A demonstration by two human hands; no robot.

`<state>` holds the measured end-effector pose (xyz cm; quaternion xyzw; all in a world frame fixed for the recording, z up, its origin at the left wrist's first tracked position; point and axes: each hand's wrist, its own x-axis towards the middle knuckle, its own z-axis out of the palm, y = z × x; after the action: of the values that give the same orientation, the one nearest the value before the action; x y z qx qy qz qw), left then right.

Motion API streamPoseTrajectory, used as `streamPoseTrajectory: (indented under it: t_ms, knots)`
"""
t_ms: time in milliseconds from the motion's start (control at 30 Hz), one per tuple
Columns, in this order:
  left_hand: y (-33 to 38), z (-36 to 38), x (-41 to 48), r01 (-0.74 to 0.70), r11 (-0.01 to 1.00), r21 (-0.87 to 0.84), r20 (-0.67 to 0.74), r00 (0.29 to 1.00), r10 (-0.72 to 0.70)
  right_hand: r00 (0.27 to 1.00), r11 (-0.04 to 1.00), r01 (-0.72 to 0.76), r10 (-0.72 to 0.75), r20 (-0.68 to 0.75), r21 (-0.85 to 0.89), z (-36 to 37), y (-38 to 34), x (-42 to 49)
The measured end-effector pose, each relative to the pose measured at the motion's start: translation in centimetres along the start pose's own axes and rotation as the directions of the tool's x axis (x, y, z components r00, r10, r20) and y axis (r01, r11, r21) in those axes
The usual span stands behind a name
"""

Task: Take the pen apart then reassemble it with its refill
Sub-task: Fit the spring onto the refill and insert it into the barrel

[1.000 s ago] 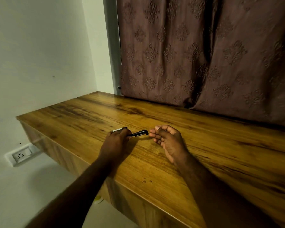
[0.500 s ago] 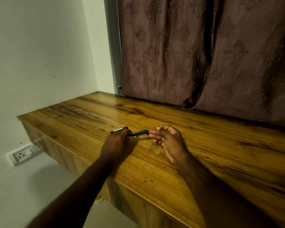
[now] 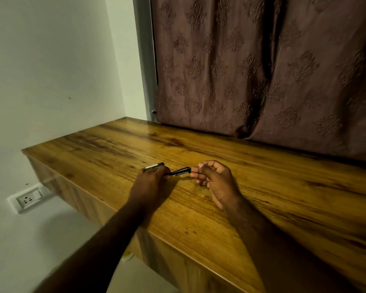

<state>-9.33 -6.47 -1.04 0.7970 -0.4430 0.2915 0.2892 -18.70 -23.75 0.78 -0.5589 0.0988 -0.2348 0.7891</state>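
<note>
Over the wooden desk [image 3: 262, 187], the left hand [image 3: 150, 182] is closed around a black pen [image 3: 180, 171], whose dark end sticks out to the right while a silvery part [image 3: 153, 166] shows above the knuckles. The right hand [image 3: 216, 180] sits just beside the pen's tip, its fingers [image 3: 195, 170] curled and pinched together at that end; whether they grip it cannot be told. A patterned curtain [image 3: 262, 70] hangs behind, and a wall socket [image 3: 28, 199] sits low on the left.

Black pen [image 3: 180, 171]; honey-brown streaked wood table [image 3: 262, 187]; mauve curtain [image 3: 262, 66] (embossed damask motifs); white socket [image 3: 28, 199].
</note>
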Motion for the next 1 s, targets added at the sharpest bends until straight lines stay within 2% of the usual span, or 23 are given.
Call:
streamPoseTrajectory:
  t_ms: [1000]
  knots:
    - [0.4,-0.1,0.0,-0.005,0.999,-0.033,-0.003,1.000,0.005,0.997,0.988,-0.014,0.024,0.070,-0.151,0.2,0.1,-0.1]
